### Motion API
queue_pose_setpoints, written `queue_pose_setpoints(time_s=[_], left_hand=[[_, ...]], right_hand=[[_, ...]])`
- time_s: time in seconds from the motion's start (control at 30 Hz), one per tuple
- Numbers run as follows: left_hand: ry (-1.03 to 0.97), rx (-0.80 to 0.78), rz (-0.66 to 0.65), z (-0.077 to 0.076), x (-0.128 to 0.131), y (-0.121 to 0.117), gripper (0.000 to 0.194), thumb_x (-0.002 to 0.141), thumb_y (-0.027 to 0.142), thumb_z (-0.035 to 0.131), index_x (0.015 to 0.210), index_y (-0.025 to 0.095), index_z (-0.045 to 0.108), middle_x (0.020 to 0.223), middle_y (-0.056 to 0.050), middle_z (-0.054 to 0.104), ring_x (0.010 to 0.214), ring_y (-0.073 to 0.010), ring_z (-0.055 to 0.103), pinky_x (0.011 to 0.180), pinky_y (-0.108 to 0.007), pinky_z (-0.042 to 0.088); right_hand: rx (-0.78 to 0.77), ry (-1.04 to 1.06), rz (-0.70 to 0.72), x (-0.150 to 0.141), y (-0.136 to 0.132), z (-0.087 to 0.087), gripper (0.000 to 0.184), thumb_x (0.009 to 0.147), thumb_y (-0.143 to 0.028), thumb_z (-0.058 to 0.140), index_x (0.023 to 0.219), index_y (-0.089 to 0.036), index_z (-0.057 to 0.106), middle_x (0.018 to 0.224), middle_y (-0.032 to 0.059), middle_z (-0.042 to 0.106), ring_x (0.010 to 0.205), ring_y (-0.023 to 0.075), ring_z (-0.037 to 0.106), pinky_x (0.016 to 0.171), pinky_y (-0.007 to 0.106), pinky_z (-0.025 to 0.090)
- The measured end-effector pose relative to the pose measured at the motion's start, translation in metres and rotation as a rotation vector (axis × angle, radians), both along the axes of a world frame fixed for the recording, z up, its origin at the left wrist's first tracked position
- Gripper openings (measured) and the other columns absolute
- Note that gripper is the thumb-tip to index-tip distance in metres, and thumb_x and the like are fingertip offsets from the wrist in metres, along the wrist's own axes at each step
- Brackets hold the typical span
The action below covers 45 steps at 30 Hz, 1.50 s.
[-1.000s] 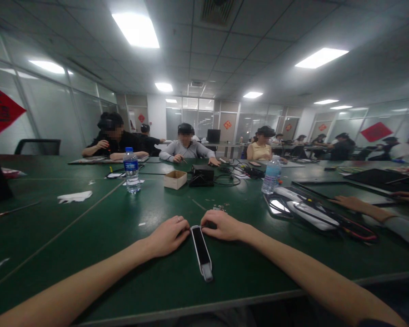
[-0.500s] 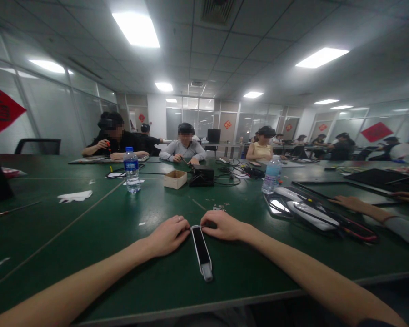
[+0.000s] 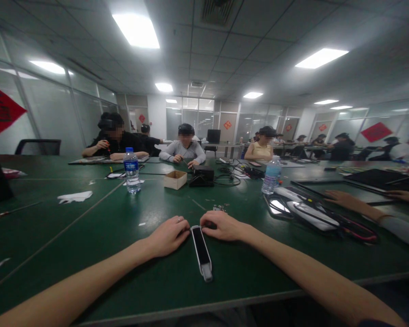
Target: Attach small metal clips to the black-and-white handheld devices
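Slim, black-faced bar with a white rim [image 3: 201,247]: lying on the long green table [image 3: 150,290], its grey tip pointing toward the wearer.
Bare left hand with a ring [image 3: 172,234]: resting beside the bar's far left corner, fingers bent and bunched; whether they are pinching it, I cannot tell from where I am standing.
Bare right hand [image 3: 221,225]: curling at the opposite corner, thumb and fingertips close together — grip or mere touch, I cannot tell.
Bar's far end: sitting between the two hands, apparently being steadied from both sides; the bar is pointing nearly straight at the wearer, likely giving each hand equal reach.
Small metallic bits [image 3: 220,207]: lying just past the right hand, seemingly within its easy reach.
Pale, open-topped box [image 3: 175,180]: standing farther off beside a squat black device [image 3: 202,176].
Table's front edge [image 3: 191,307]: running below the grey tip — green surface is showing between, and on both sides toward the forearms.
White, cable-wrapped bundle [image 3: 313,215]: limiting sideways room on the right, near a co-worker's hand [image 3: 344,200].
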<state>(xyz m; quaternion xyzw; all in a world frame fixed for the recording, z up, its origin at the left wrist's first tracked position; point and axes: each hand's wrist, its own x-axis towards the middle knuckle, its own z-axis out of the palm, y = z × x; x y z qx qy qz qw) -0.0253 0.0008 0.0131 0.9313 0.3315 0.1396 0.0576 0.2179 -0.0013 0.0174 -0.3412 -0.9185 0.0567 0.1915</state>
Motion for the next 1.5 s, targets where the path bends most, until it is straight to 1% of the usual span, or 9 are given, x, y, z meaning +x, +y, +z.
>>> queue_pose_setpoints(time_s=[0.37, 0.67, 1.03, 1.23, 1.5], left_hand=[[-0.011, -0.011, -0.003, -0.0037, -0.0015, 0.0023, 0.015, 0.097, 0.026, 0.044, 0.097, 0.019, 0.057, 0.095, -0.005, 0.059, 0.088, -0.0197, 0.056, 0.077, -0.031, 0.046], [0.007, -0.018, 0.010, 0.0026, 0.0007, -0.0015, 0.015, 0.096, 0.025, 0.044, 0.096, 0.019, 0.058, 0.095, -0.005, 0.060, 0.088, -0.0198, 0.056, 0.076, -0.031, 0.046], [-0.023, 0.004, -0.014, -0.0047, -0.0013, 0.0031, 0.015, 0.097, 0.026, 0.044, 0.096, 0.019, 0.057, 0.094, -0.005, 0.058, 0.087, -0.0197, 0.056, 0.076, -0.031, 0.045], [-0.014, 0.005, -0.006, -0.0042, -0.0007, 0.0029, 0.016, 0.096, 0.027, 0.043, 0.095, 0.019, 0.057, 0.092, -0.004, 0.058, 0.085, -0.0198, 0.055, 0.074, -0.031, 0.045], [-0.013, -0.014, -0.003, -0.0004, -0.0003, 0.0000, 0.016, 0.097, 0.026, 0.043, 0.096, 0.019, 0.057, 0.094, -0.005, 0.059, 0.087, -0.0197, 0.055, 0.076, -0.031, 0.045]], right_hand=[[-0.005, -0.005, -0.012, 0.0001, -0.0013, 0.0010, 0.014, 0.089, -0.026, 0.059, 0.099, -0.017, 0.064, 0.092, 0.0046, 0.066, 0.082, 0.0161, 0.060, 0.075, 0.028, 0.046], [-0.007, -0.014, -0.021, -0.0009, -0.0036, 0.0043, 0.016, 0.090, -0.026, 0.057, 0.097, -0.015, 0.067, 0.092, 0.0063, 0.065, 0.081, 0.0160, 0.059, 0.073, 0.027, 0.046], [0.015, 0.022, -0.013, -0.0028, -0.0018, -0.0012, 0.016, 0.092, -0.025, 0.055, 0.097, -0.016, 0.067, 0.093, 0.0066, 0.065, 0.084, 0.0164, 0.059, 0.078, 0.029, 0.047], [0.008, 0.057, -0.008, -0.0035, -0.0002, -0.0044, 0.016, 0.093, -0.025, 0.053, 0.095, -0.015, 0.065, 0.092, 0.0065, 0.065, 0.084, 0.0163, 0.059, 0.079, 0.029, 0.048], [-0.029, 0.081, -0.040, -0.0061, -0.0021, -0.0033, 0.012, 0.091, -0.022, 0.055, 0.092, -0.015, 0.064, 0.089, 0.0061, 0.065, 0.080, 0.0158, 0.058, 0.078, 0.029, 0.048]])
